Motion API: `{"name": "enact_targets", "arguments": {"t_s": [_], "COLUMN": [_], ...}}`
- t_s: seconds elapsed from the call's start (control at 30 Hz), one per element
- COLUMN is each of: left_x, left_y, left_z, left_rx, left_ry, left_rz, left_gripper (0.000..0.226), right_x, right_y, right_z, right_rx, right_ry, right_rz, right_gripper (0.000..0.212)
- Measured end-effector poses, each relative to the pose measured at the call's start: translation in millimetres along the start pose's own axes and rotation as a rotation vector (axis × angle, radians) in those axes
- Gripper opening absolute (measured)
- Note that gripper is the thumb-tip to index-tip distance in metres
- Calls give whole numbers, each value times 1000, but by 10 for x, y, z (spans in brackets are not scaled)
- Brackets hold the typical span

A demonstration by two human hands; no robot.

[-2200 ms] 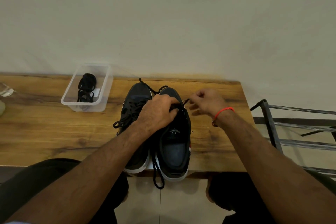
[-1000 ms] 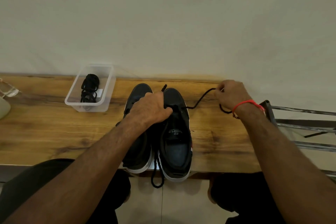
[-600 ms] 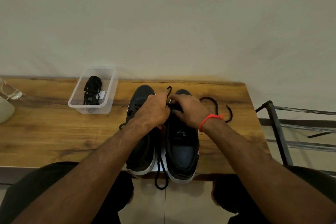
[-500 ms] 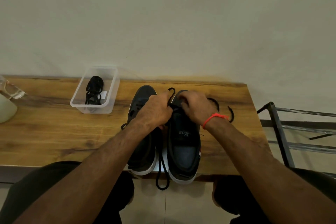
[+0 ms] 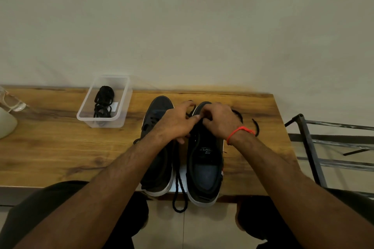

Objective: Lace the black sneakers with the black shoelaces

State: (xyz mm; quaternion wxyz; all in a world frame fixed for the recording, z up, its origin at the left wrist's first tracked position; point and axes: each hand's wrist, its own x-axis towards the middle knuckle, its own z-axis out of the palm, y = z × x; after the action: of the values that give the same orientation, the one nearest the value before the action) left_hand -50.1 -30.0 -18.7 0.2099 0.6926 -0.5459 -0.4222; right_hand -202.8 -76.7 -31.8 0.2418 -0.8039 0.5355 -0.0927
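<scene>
Clearly the risk sits at the fingertips: both hands crowd one eyelet row near the toe of the right sneaker [image 5: 204,159], and if the pinched black shoelace [image 5: 179,188] slips, its tip could back out of the hole or miss it. The left hand [image 5: 175,122] curls on the lace with thumb stretched toward the right hand [image 5: 219,120], whose fingers bend down, seemingly pinching lace, though the tips are hidden. Slack dangling off the wooden table [image 5: 50,147] edge could snag. Both forearms reach forward, converging, wrists low. The left sneaker [image 5: 156,168] lies beside it, touching.
</scene>
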Motion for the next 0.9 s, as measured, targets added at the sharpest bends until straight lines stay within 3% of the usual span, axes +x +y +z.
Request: {"name": "enact_targets", "arguments": {"t_s": [0.2,0.33,0.43,0.53,0.63,0.8,0.9], "left_x": [47,37,38,82,118,41,-7], "left_y": [103,115,104,107,115,167,226], "left_z": [-15,-13,9,-3,-77,-105,-72], "left_rx": [-642,-761,-868,-1079,-1264,-1322,-1209], "left_ry": [-43,-61,-54,52,67,29,-27], "left_rz": [-242,-306,-278,-196,-120,-2,38], "left_gripper": [16,13,16,19,33,39,34], "right_x": [-57,-60,-106,-116,-120,-100,-48], "right_y": [36,-18,-93,-91,-86,-72,-63], "right_z": [-134,-193,-271,-276,-276,-231,-229], "right_rx": [338,762,900,925,974,961,1094], "right_ry": [-97,-57,-71,-110,-196,-256,-270], "right_rz": [109,162,119,81,-5,77,187], "right_gripper": [17,23,23,17,13,11,36]}}
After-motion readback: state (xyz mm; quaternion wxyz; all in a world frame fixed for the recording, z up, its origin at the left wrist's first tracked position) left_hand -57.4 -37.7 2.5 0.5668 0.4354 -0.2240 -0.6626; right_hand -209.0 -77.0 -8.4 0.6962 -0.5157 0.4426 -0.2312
